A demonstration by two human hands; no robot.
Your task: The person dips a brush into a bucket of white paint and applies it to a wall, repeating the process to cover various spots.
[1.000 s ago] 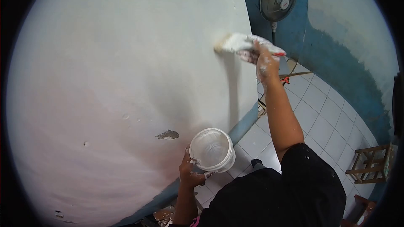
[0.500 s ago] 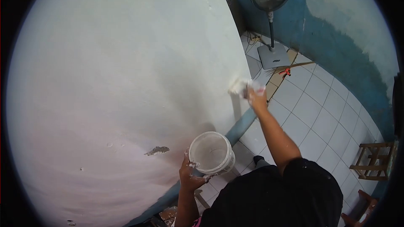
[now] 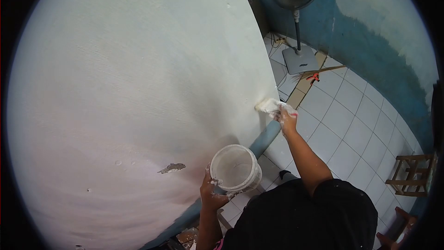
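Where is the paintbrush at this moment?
In the head view the paintbrush is right of centre, gripped in the right hand, its bristles against the white wall near its lower right edge, above the paint bucket.

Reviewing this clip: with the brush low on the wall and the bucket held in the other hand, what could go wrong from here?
1. The left hand grips the white bucket only at its rim; it may tip and spill onto the tiled floor.
2. The brush in the right hand works at the wall's edge near the blue base strip; white paint could stray onto it.
3. The chipped patch may get painted over unfilled.
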